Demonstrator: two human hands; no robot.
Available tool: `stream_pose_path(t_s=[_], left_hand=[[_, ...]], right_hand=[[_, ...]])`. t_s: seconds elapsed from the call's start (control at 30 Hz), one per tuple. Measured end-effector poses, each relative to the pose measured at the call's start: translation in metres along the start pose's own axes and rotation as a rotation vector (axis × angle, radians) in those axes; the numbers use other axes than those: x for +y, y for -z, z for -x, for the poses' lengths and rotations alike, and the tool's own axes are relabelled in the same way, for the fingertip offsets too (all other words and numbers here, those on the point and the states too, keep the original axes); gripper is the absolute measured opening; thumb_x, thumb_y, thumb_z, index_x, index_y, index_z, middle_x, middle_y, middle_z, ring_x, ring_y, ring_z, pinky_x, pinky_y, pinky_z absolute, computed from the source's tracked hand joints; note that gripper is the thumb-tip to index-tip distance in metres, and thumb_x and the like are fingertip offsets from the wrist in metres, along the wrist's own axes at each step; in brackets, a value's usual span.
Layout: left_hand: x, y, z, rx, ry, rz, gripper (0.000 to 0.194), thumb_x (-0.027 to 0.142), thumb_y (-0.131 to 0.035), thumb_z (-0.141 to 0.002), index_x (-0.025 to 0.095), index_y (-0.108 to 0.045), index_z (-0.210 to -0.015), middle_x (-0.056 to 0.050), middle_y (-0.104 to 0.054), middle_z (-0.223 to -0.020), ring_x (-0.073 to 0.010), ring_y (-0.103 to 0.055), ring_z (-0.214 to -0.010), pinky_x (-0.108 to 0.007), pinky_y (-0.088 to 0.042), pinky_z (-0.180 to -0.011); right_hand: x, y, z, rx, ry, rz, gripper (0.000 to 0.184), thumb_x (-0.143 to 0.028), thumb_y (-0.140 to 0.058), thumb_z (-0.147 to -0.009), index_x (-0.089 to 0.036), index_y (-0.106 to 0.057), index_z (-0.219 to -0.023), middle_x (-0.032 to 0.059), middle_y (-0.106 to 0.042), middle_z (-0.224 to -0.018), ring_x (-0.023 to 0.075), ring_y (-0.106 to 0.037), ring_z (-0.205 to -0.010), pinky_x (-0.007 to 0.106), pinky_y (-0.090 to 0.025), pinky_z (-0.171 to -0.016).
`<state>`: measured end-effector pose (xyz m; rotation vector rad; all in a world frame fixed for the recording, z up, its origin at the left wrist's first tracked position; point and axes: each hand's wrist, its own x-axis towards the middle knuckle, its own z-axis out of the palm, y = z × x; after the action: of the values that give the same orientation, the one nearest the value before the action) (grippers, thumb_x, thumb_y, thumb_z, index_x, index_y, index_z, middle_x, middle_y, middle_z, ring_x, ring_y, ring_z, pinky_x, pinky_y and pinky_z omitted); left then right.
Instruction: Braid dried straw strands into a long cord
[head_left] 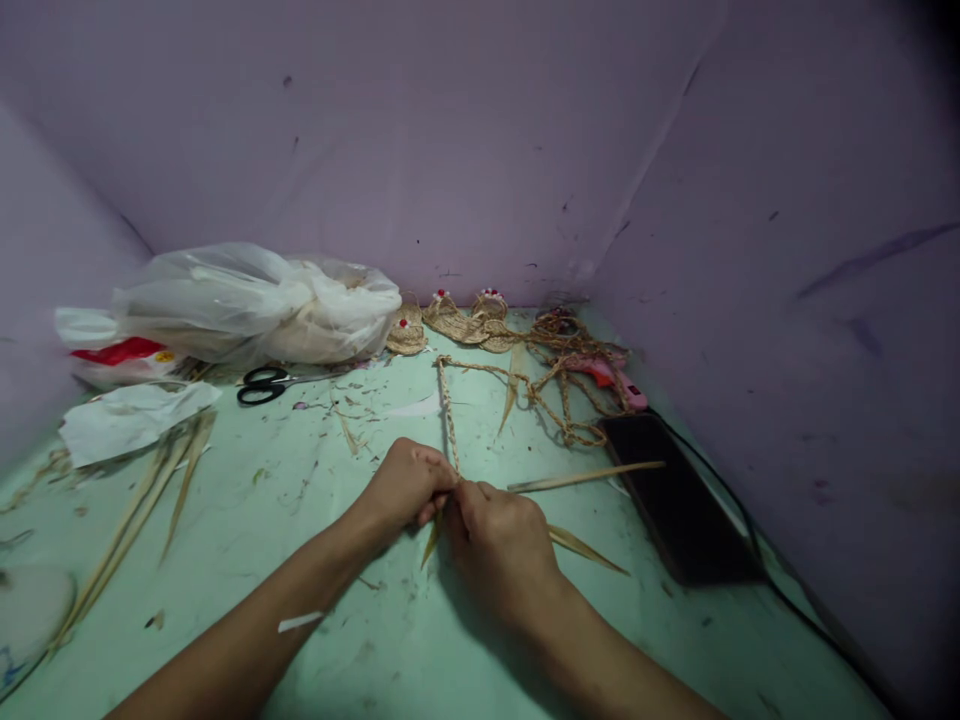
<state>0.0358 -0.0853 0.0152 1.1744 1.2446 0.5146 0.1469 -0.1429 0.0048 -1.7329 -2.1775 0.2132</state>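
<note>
A narrow braid (448, 415) of dry plant strips runs from a bend near the back of the green surface down to my fingers. My left hand (414, 482) pinches the near end of the braid from the left. Right beside it, my right hand (506, 525) is closed on the same end, the fingertips of both hands almost touching. Loose strip ends (589, 550) stick out to the right from under my right hand, and a shorter one shows below my left fingers. The exact grip of the fingertips is partly hidden.
Black-handled scissors (262, 385) lie back left, before a plastic bag (255, 305). Small woven slippers (457, 322) line the wall. At right are coiled braid (566, 400), a pink glue gun (630, 388), a dark phone (679, 500) and a cable. Dry strips (135, 510) lie left.
</note>
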Motion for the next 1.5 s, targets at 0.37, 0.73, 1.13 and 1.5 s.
stream_pose_path(t_s=[0.37,0.73,1.13,1.5], left_hand=[[-0.003,0.001,0.001,0.012,-0.046,-0.029,0.007,0.015,-0.049,-0.055,0.013,-0.054,-0.049,0.006,-0.037,-0.033,-0.0032,-0.027,-0.03,-0.018,-0.018,-0.033],[-0.001,0.001,0.001,0.01,-0.048,-0.015,0.01,0.02,-0.051,-0.054,0.012,-0.056,-0.053,0.005,-0.038,-0.035,-0.0033,-0.027,-0.032,-0.018,-0.019,-0.034],[-0.001,0.009,0.005,0.067,-0.318,-0.531,0.017,0.014,-0.041,-0.059,0.013,-0.055,-0.049,0.002,-0.039,-0.045,-0.0071,-0.031,-0.045,-0.02,-0.021,-0.043],[0.024,0.006,0.032,0.098,-0.136,-0.865,0.021,0.026,-0.047,-0.066,0.014,-0.06,-0.054,-0.002,-0.051,-0.048,-0.0105,-0.043,-0.047,-0.022,-0.028,-0.046]], right_hand=[[0.009,0.019,-0.001,-0.098,-0.017,-0.145,0.02,-0.017,-0.044,-0.073,-0.017,-0.062,-0.067,0.0055,-0.065,-0.062,0.0126,-0.053,-0.05,0.025,-0.024,-0.047],[0.029,0.02,-0.024,-0.054,-0.285,-0.796,0.022,-0.018,-0.046,-0.071,-0.015,-0.061,-0.087,0.0046,-0.065,-0.074,0.0131,-0.057,-0.064,0.022,-0.041,-0.057],[0.018,-0.002,-0.029,-0.103,-0.472,-1.125,0.009,-0.018,-0.053,-0.061,-0.011,-0.056,-0.056,-0.0017,-0.05,-0.047,0.0053,-0.037,-0.042,0.018,-0.027,-0.043],[0.013,-0.002,-0.029,-0.075,-0.623,-1.214,0.004,-0.014,-0.053,-0.056,-0.013,-0.051,-0.053,-0.0044,-0.047,-0.039,0.004,-0.033,-0.035,0.018,-0.021,-0.037]])
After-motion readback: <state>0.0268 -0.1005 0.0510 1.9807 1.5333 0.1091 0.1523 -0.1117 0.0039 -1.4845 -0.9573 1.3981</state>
